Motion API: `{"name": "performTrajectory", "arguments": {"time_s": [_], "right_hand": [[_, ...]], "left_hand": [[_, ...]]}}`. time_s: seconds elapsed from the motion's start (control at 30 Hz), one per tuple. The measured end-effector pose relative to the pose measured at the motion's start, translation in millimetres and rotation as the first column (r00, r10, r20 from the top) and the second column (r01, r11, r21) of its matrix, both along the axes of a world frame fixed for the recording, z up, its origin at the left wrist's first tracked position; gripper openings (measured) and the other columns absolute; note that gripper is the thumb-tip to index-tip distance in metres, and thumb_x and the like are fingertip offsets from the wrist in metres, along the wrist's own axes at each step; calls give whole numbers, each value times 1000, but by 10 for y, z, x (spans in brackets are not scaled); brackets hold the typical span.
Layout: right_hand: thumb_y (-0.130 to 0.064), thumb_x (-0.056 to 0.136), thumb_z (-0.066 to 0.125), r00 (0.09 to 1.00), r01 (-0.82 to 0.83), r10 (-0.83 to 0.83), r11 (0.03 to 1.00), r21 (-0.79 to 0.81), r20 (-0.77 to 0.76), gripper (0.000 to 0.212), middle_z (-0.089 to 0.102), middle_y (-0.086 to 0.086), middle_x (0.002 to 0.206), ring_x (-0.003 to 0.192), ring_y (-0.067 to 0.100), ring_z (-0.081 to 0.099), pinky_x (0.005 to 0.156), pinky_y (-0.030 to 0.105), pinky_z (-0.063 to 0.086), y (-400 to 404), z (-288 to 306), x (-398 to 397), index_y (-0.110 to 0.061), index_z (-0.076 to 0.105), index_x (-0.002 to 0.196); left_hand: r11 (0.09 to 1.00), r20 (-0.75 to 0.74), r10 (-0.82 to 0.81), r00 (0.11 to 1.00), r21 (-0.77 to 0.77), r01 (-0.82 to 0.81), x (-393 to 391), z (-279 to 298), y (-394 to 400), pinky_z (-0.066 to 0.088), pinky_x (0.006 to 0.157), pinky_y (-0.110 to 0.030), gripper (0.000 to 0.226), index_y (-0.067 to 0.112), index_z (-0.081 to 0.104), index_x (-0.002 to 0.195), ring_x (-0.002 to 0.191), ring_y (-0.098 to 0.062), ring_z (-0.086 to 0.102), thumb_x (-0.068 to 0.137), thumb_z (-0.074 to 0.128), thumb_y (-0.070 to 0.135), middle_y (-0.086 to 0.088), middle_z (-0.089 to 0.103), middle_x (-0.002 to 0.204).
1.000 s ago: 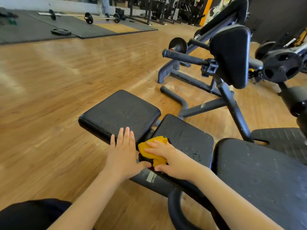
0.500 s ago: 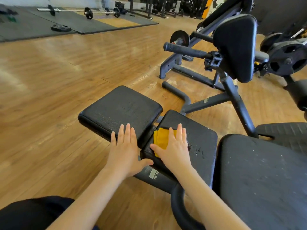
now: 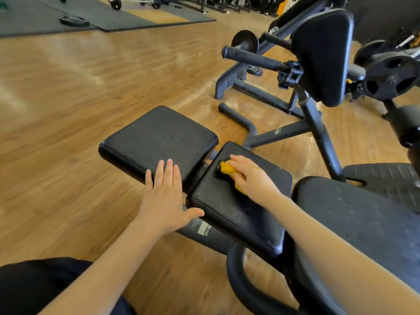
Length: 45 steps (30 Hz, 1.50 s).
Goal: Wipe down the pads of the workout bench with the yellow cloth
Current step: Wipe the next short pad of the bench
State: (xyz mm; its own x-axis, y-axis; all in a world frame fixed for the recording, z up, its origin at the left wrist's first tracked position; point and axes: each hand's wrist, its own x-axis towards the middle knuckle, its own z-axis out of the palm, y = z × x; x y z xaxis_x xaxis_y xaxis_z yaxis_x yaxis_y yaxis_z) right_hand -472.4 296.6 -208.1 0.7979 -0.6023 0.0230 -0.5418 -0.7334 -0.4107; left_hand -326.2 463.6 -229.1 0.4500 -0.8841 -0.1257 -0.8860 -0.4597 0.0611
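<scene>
A workout bench (image 3: 363,223) with black padding fills the near right of a gym's wooden floor (image 3: 68,110); every place below is given from its middle pad (image 3: 238,201). Beyond and to the right of that pad stands an upright triangular pad (image 3: 322,55) on a dark frame, with weight plates (image 3: 391,78) behind it. Just to its left, across a narrow gap, lies the left pad (image 3: 159,139), and to its right the large seat pad.

The left hand (image 3: 163,196) rests flat, fingers straight and spread, on the left pad's near edge, thumb reaching to the middle pad's corner. The right hand (image 3: 250,176) presses the bunched yellow cloth (image 3: 227,169) onto the middle pad's far half, fingers curled over it.

The wipe would probably go best with the cloth spread flatter, in overlapping strokes out to the seams and edges, with steady pressure while the left hand braces.
</scene>
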Motion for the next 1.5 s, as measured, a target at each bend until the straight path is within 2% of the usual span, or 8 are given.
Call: {"name": "performTrajectory", "arguments": {"time_s": [0.23,0.67,0.8,0.87,1.1,1.17,1.33,1.5], "right_hand": [[-28,95,48,970,237,-238,971,-29,-39,50,23,5,154,142,23,18,116,37,17,-420,-85,183,-16,35,142],[-14,91,54,990,-115,110,992,51,85,38,39,-22,136,131,-5,25,105,-1,7,741,-146,-583,-26,55,126],[-3,87,55,983,-29,27,1000,8,181,33,54,-2,133,130,12,41,112,18,20,323,-8,-467,-16,63,117],[2,85,55,968,89,-85,996,-4,238,31,57,5,130,128,21,46,108,16,22,-27,84,-351,-11,66,112],[-12,93,47,950,300,-303,953,44,80,32,57,5,128,121,26,47,99,30,37,-595,-76,-101,-15,55,125],[-10,93,46,951,304,-304,953,16,60,38,51,5,137,130,26,41,107,34,33,-565,-125,-106,-15,50,131],[-8,95,43,976,212,-212,977,2,54,43,35,-6,149,140,17,26,114,29,18,-58,-166,-301,-21,44,136],[-13,96,43,996,71,-72,997,9,53,44,34,-15,147,138,5,25,111,15,12,714,-119,-646,-28,42,137]], "left_hand": [[1000,21,-3,1000,8,3,-2,-16,10,-5,114,-50,115,3,-16,145,141,-32,-20,73,26,83,-15,-19,154],[1000,56,1,998,3,-2,-33,8,-7,2,115,-52,115,8,-11,147,143,-33,-14,70,30,83,-15,-14,156],[1000,33,-19,999,11,19,-49,7,-7,-1,115,-55,114,8,-14,146,142,-33,-18,72,28,83,-16,-18,155],[1000,19,-15,1000,10,14,-79,-4,-21,-4,113,-55,121,5,-14,146,141,-33,-20,66,23,88,-18,-19,154],[999,18,9,1000,-38,-8,-109,-91,-64,-7,112,-53,134,4,-14,145,142,-30,-20,50,6,95,-16,-17,155],[999,24,10,1000,-42,-9,-107,-103,-55,-8,112,-52,133,4,-15,145,142,-29,-21,47,1,92,-15,-18,155],[999,-5,19,1000,-30,-19,-120,-55,-60,-8,112,-53,123,5,-14,146,142,-28,-21,66,32,86,-15,-19,155],[1000,14,12,1000,-19,-11,-143,26,-48,-4,113,-52,124,6,-11,147,143,-29,-15,58,21,88,-15,-14,156]]}}
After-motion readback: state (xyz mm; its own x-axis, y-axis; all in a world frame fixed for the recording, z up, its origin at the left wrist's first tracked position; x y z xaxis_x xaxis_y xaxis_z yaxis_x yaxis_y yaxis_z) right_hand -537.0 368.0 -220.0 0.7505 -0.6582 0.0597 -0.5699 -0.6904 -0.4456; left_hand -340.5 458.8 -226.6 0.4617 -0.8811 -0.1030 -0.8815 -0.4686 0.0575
